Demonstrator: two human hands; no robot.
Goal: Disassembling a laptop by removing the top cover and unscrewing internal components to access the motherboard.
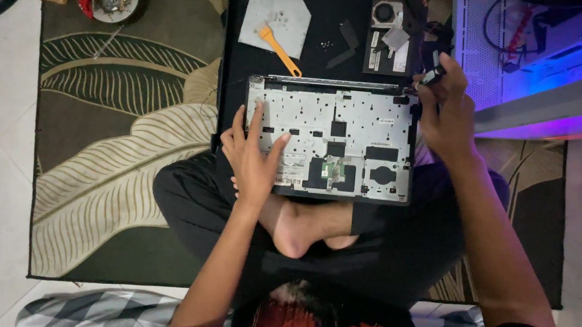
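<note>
A: What has each hand got?

B: The left hand (253, 155) lies flat, fingers spread wide, on the left part of the stripped laptop shell (329, 140), which rests across the crossed legs with its far edge on the black mat (329, 31). The right hand (447, 110) is pinched shut on a small dark part (433, 75) at the shell's upper right corner.

A: A cable end?

B: Too small to tell. It could be a connector or a hinge piece.

A: How would you handle it well?

B: I'd keep that left palm pressing down so the shell doesn't rock on the knees, and move the small part gently and straight, not twisted. The tiny screws (326, 44) lie near on the mat, beside the orange pry tool (280, 50) and the cooling fan (385, 13); I'd keep sleeves clear of them.
</note>
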